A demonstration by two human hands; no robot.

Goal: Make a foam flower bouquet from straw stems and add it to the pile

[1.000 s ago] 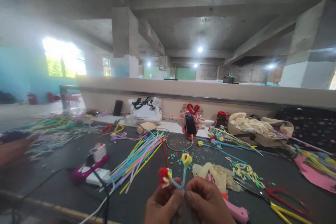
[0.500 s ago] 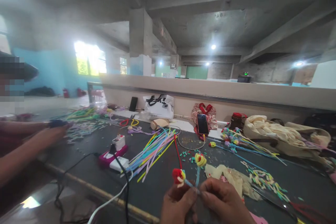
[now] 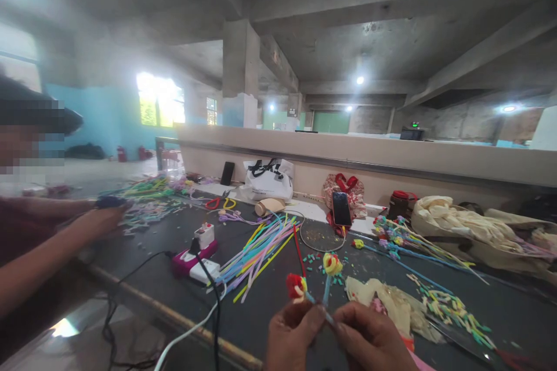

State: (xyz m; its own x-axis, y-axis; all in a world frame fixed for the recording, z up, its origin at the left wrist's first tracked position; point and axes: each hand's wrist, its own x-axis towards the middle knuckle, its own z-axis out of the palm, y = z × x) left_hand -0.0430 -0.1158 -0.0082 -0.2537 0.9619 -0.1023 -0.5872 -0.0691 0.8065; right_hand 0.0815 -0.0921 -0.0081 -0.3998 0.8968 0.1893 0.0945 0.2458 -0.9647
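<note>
Bench (image 3: 256,324), dark-topped, with small goods and loose scraps lying about it. Left hand (image 3: 289,330): grip closed, thumb and finger pinching two pale-blue fuzzy stems (image 3: 326,293) where they meet, low in front of the wearer; held at the join, presumably, so that neither slips from the other. Right hand (image 3: 369,333): grip closed likewise, fingertips on the lower end of the stems just beside the left, perhaps to steer that end; the exact hold is partly hidden by the fingers. Red flower head (image 3: 295,286), one, atop the stem leaning left; yellow flower head (image 3: 332,265), one, atop the more upright stem; both clear of the fingers, which likely spares them crushing. Red stem (image 3: 299,249), single, lying beyond the red head. Loose stems (image 3: 261,255), mixed colours, fanned on the bench left of the hands, seemingly within easy reach. Flowered stems (image 3: 394,235), a group, lying beyond and to the right, apart from the loose ones, probably to keep the sorts separate. Short clippings (image 3: 452,307), a scatter, at right. Crumpled cream wrapping (image 3: 374,293), near the right hand. Phone (image 3: 341,208), propped upright against a patterned bag (image 3: 357,190), cable attached, likely for viewing while charging.
</note>
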